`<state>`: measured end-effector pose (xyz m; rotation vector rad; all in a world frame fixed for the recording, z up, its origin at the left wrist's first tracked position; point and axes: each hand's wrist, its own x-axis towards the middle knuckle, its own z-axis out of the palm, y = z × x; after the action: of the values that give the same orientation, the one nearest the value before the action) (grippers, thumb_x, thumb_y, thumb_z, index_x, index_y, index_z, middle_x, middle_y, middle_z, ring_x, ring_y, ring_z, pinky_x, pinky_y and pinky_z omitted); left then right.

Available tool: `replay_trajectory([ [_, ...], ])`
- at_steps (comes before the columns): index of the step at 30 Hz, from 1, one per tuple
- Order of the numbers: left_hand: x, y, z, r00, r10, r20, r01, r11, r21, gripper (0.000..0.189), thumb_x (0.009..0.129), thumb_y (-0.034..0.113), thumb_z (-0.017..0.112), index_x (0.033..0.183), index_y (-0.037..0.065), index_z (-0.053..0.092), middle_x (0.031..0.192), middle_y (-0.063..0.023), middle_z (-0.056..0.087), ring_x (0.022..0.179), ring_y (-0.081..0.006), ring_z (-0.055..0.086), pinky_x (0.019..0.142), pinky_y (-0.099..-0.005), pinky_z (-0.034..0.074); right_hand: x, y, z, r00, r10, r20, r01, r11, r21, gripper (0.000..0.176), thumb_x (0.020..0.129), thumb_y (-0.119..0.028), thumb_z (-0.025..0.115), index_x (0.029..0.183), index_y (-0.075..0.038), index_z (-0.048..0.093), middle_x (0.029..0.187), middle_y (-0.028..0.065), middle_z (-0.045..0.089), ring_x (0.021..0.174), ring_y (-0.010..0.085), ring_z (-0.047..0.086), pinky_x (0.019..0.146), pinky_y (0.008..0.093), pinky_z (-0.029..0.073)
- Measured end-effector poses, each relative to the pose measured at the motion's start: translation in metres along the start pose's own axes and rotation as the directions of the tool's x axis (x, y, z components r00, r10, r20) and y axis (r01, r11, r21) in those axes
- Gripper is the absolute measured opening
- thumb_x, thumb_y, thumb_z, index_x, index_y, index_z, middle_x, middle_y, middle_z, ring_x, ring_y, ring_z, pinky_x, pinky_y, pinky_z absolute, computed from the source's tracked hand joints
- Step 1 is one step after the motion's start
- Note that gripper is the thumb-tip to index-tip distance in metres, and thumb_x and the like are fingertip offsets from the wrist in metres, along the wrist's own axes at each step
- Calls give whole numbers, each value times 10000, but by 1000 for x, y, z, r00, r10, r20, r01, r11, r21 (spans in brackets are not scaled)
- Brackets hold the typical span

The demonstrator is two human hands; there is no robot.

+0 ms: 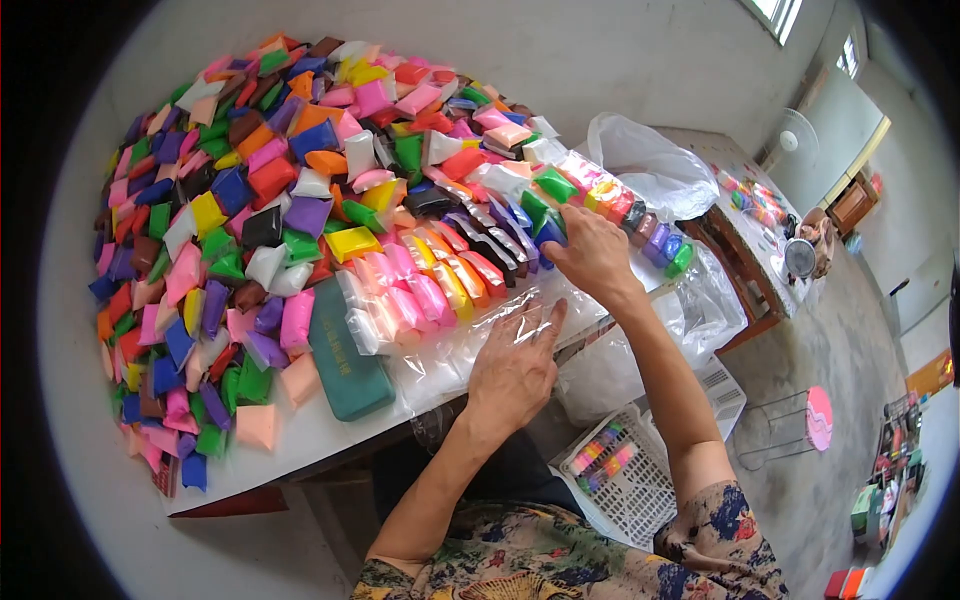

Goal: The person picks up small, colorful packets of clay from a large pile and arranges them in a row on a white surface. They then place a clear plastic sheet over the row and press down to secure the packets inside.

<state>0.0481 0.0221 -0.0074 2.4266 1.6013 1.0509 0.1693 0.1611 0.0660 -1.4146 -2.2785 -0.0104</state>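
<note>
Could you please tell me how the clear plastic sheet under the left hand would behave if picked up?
The clear plastic sheet looks thin and creased, so it would probably flop. Its glossy surface may be slippery under the left hand.

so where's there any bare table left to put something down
Only a bare white strip of table along the near edge, between the teal case and the peach packet. The heap of packets fills the rest, and clear plastic under the left hand covers the near right corner.
</note>
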Motion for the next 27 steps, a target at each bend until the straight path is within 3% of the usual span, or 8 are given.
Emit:
replay_trajectory([
  [10,1,-1,-1,999,13,-41,-15,999,-41,689,865,91,593,1520,92,380,1346,-244,529,1279,-420,475,1129,-500,345,1,15,3,996,93,-13,-93,996,14,422,728,-324,747,975,7,658,869,237,703,855,392,699,823,481,533],
  [12,2,0,-3,1000,6,-27,-8,998,-58,698,869,93,590,1529,97,367,1350,-250,525,1280,-428,473,1134,-501,340,-4,19,-4,988,94,-120,-84,992,91,416,737,-342,747,941,11,663,852,238,701,812,380,703,780,463,542],
  [14,1,-2,-2,1000,16,-20,-17,999,-38,729,868,101,584,1550,94,325,1333,-250,523,1272,-427,476,1129,-502,343,-13,26,-26,970,156,-185,-120,974,192,439,740,-323,744,1002,18,656,866,233,702,784,371,704,749,444,550],
  [16,2,-2,-1,999,34,-34,-34,999,-18,764,854,119,583,1560,76,295,1287,-255,523,1251,-428,483,1109,-504,357,-37,28,-44,892,170,-418,-3,928,373,410,769,-257,757,1043,30,654,846,195,707,733,300,702,706,393,547],
  [18,1,-3,1,999,26,-35,-27,999,-25,774,872,125,568,1579,94,254,1309,-257,515,1266,-427,476,1124,-503,349,-72,21,-58,831,206,-517,82,874,479,377,777,-175,775,1071,25,648,839,141,706,709,219,678,685,347,536],
  [20,2,-2,1,999,13,-42,-14,999,-43,770,879,122,562,1582,101,249,1327,-256,508,1278,-428,471,1133,-501,343,-111,22,-49,820,230,-524,96,848,521,373,758,-131,799,1064,12,641,856,101,702,724,177,655,684,324,532],
  [24,2,-2,1,999,11,-32,-12,999,-35,780,882,115,565,1588,110,233,1356,-251,495,1294,-419,463,1143,-497,334,-153,8,-6,887,204,-414,58,841,538,395,750,-111,806,1085,2,629,909,108,689,757,187,649,704,320,528],
  [27,2,0,-1,999,10,-34,-11,999,-37,788,878,109,571,1587,93,226,1359,-247,495,1294,-414,464,1145,-497,330,-144,5,18,847,210,-488,65,871,487,399,755,-104,812,1093,-3,625,923,128,665,771,234,648,702,337,524],
])
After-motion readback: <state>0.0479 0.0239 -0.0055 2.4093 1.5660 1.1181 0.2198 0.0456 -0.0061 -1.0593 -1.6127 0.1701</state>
